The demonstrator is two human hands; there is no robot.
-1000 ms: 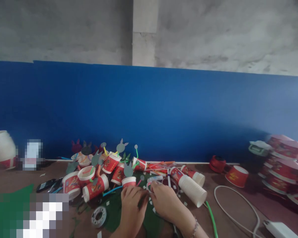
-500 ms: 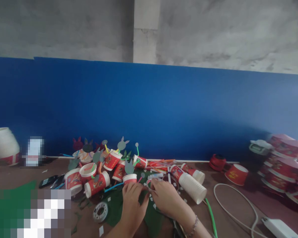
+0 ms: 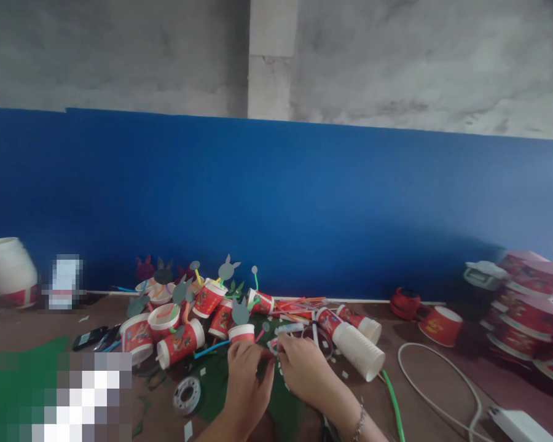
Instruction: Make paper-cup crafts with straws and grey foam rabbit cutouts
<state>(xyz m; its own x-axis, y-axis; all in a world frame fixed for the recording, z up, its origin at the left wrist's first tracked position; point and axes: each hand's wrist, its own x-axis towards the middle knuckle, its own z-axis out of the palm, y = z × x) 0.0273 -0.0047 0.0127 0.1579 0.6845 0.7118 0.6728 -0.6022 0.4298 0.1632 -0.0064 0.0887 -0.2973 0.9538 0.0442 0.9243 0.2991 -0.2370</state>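
My left hand (image 3: 247, 376) and my right hand (image 3: 300, 368) meet over green paper (image 3: 283, 408), their fingertips closed in a pinch close together. Something small and pale shows by the right fingertips, too little of it to name. Just beyond the left fingers stands a red paper cup (image 3: 242, 333), with a grey rabbit-head cutout (image 3: 240, 312) above its rim. A roll of tape (image 3: 187, 395) lies left of my left hand. Past my right hand are a tape ring (image 3: 325, 344) and a stack of nested paper cups (image 3: 357, 350) on its side.
Several red cups with straws and paper cutouts crowd the left, including a tipped cup (image 3: 180, 344). Loose straws (image 3: 299, 304) lie behind. To the right are a white cable (image 3: 437, 405), a red cup (image 3: 441, 325) and piled red cups (image 3: 525, 307). A blue panel (image 3: 276, 202) stands behind.
My right fingers have shifted slightly at the meeting point, and a bit more of something pale shows beside them. My left hand stays nearly in place.
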